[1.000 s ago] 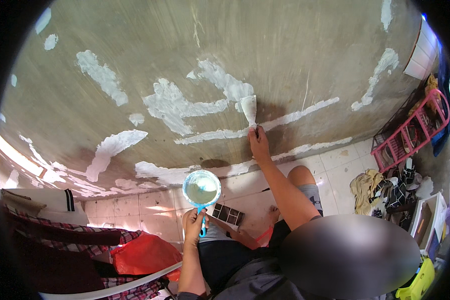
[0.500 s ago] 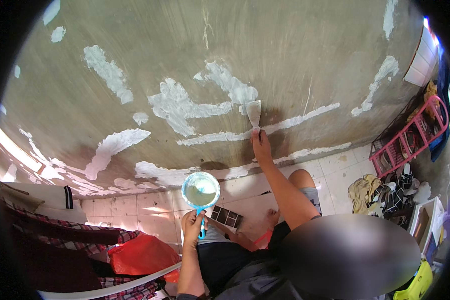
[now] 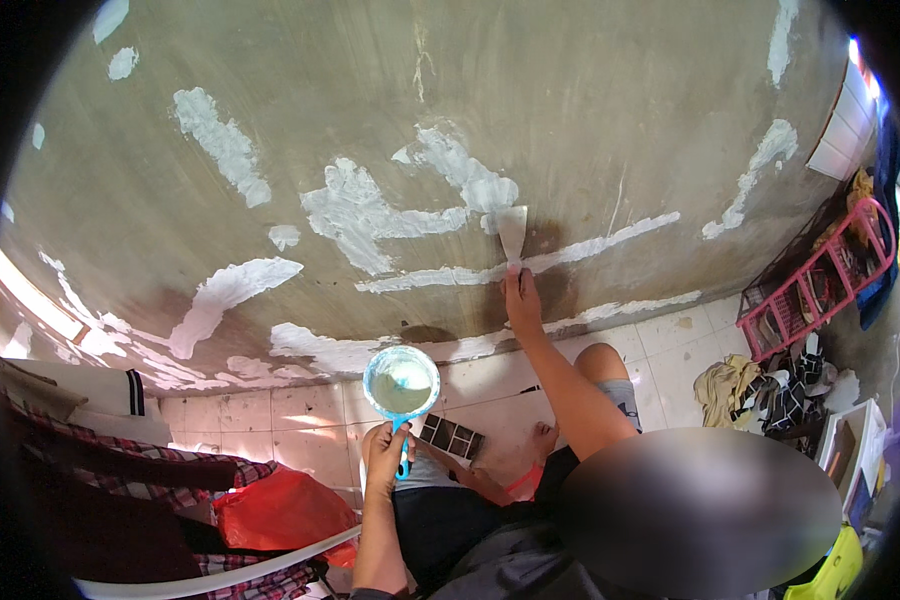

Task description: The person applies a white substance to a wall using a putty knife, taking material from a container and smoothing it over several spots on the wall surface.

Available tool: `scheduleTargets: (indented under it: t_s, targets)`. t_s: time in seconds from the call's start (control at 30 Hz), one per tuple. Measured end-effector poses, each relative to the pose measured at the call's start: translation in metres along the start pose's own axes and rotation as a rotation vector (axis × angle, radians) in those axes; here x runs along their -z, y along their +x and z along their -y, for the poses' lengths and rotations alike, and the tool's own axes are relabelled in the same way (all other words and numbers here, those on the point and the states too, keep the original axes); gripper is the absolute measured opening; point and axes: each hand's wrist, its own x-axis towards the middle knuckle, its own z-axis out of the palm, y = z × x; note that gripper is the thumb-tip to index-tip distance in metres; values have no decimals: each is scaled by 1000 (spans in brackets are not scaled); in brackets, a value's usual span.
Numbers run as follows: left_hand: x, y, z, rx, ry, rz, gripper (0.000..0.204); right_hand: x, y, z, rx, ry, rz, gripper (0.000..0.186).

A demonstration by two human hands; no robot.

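Observation:
My left hand (image 3: 383, 455) is closed around the blue handle of a round dipper (image 3: 402, 383), held upright in front of the wall. White paste coats its rim and inside. My right hand (image 3: 521, 298) grips a putty knife (image 3: 512, 235) by its handle, the broad blade pointing up against the grey wall (image 3: 590, 120). The blade's top edge lies beside the lower end of a white filler patch (image 3: 470, 175). Below the blade, a long thin strip of filler (image 3: 600, 243) crosses the wall behind my fingers.
At the right stand a pink rack (image 3: 815, 280) and a heap of cloths (image 3: 730, 390) on the tiled floor (image 3: 670, 350). To the left are a red plastic bag (image 3: 280, 510), plaid cloth (image 3: 140, 470) and a curved white rail (image 3: 230, 575). A black-and-white patterned piece (image 3: 452, 436) lies near my legs.
The putty knife and my right hand have shifted slightly right and down, the blade turning a little. My left hand keeps the dipper in nearly the same place.

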Motion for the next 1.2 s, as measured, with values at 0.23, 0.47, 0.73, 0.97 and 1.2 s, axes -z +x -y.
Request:
scheduleTargets:
  t_s: [0.23,0.47,0.73,0.97,1.2]
  targets:
    - [-10,3,-15,-3,44,17,23,22,5,-57,-75,-136,-35,40]
    - [0,-2,-5,12,-7,44,22,-14,-7,-13,83,-176,45,45]
    - [-11,0,-19,-23,43,-6,22,-16,7,-45,156,-410,-83,49]
    - [3,-5,-6,-41,-8,-27,27,-16,-9,-19,100,-213,45,48]
    - [3,-3,-7,-28,-26,-37,27,-18,11,-32,82,-290,11,46]
